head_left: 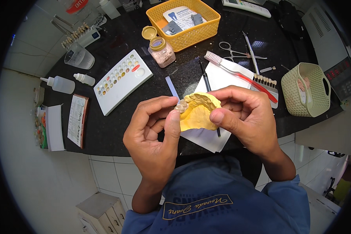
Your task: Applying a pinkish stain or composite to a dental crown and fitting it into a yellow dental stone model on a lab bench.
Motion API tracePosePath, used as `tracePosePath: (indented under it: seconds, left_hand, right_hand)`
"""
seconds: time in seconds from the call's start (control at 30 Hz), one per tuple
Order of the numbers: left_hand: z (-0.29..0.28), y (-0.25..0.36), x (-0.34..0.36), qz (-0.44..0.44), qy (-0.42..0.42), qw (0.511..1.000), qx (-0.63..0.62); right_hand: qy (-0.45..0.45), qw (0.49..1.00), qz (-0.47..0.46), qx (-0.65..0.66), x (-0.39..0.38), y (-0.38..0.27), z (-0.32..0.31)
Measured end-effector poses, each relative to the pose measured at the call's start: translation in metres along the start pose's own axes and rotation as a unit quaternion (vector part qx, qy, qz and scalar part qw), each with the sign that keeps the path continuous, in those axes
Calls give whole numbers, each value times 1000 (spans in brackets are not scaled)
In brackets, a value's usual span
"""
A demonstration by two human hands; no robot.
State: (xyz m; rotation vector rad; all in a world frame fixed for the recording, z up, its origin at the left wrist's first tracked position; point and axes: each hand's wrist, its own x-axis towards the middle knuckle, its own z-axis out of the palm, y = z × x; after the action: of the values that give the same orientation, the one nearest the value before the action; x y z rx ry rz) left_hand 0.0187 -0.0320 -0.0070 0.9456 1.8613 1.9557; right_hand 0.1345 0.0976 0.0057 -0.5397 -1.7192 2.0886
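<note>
A yellow plaster dental cast [199, 117] is held up above the near edge of the bench. My right hand [250, 123] grips its right side, thumb on the front and fingers behind. At the cast's left end sits a short row of greyish, glossy tooth crowns [181, 105]. My left hand [154, 134] pinches these crowns between thumb and index finger, against the cast. Behind the hands, white paper sheets [202, 141] lie on the bench, with a dark slim brush [205, 76] across them. A pale blue strip [171, 86] is just beyond my left fingertips.
A red toothbrush [241, 76], scissor-like forceps [234, 52] and a tooth shade guide [266, 84] lie right. A paint palette [123, 82] lies left, near dropper bottles [84, 79]. Beyond stand a powder jar [162, 54] and yellow basket [185, 39]; a cream basket [295, 93] stands far right.
</note>
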Motion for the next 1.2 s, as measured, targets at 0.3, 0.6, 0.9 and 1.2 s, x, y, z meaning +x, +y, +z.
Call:
tracePosePath:
  seconds: [0.3,0.6,0.9,1.2]
  left_hand:
    - [-6,0,-1,-120,-38,983,-136]
    - [-13,1,-2,-266,-106,929,-236]
    - [-22,1,-1,-369,-158,867,-297]
    - [-24,11,-1,-396,-170,861,-269]
  right_hand:
    - [-5,992,-98,-79,-1,7,5]
    - [-3,988,-116,-98,-5,6,0]
    - [-33,982,-131,-131,-8,0,-5]
    - [-53,978,-130,-155,-12,-6,-3]
